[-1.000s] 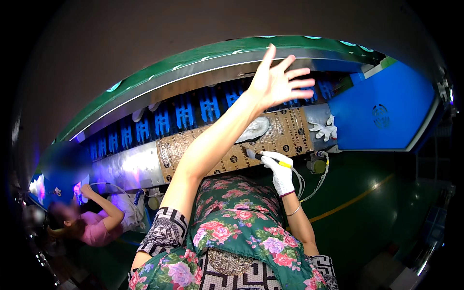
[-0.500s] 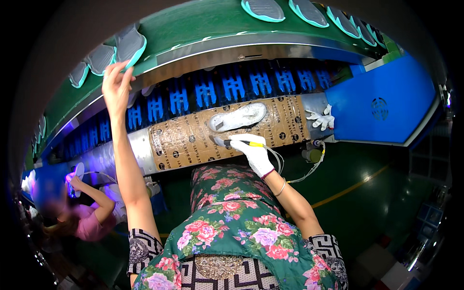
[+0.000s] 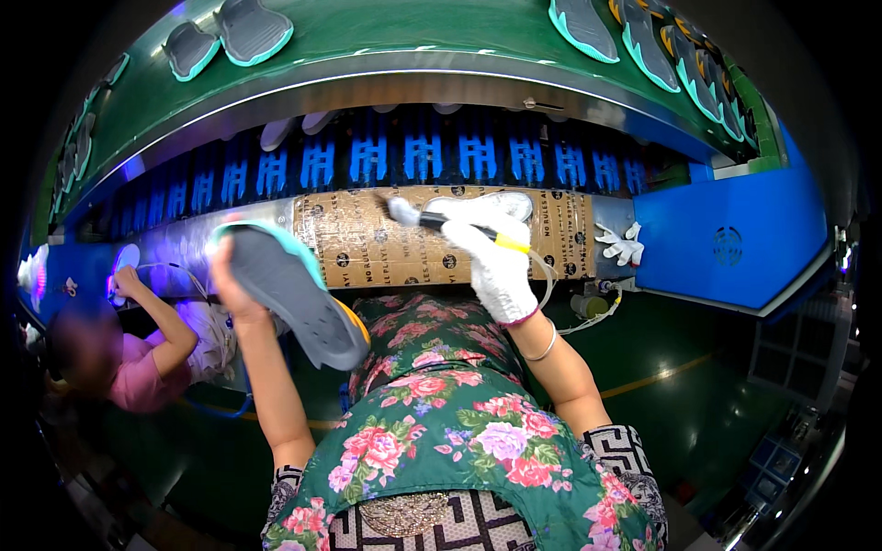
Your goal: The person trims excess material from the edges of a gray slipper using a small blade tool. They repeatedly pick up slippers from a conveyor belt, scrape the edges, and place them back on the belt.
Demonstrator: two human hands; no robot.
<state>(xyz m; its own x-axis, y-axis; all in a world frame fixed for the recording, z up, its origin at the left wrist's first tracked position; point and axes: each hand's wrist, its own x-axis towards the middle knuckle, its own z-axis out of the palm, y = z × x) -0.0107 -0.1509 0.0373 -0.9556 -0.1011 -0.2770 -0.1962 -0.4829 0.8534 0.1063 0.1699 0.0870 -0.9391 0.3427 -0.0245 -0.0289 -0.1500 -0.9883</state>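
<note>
My bare left hand (image 3: 237,292) grips the edge of a grey shoe sole (image 3: 292,292) with a teal rim and some orange at its near end, held in the air left of the bench. It is slightly blurred. My right hand (image 3: 501,271), in a white glove, is closed around a brush (image 3: 432,219) with a dark handle, a yellow band and a thin tube. The bristles point left above the brown printed cardboard (image 3: 377,253). A whitish shoe-shaped piece (image 3: 516,204) lies on the cardboard, partly hidden behind the glove and brush.
A green conveyor belt (image 3: 395,32) carries several grey soles (image 3: 253,32). Beneath it stand rows of blue holders (image 3: 423,151). A white glove (image 3: 620,244) lies beside a blue panel (image 3: 726,234) on the right. Another person (image 3: 152,354) works at the left.
My left hand has come back from the belt, bringing a grey sole with it. The brush has lifted and moved up and left over the whitish piece. The view has shifted.
</note>
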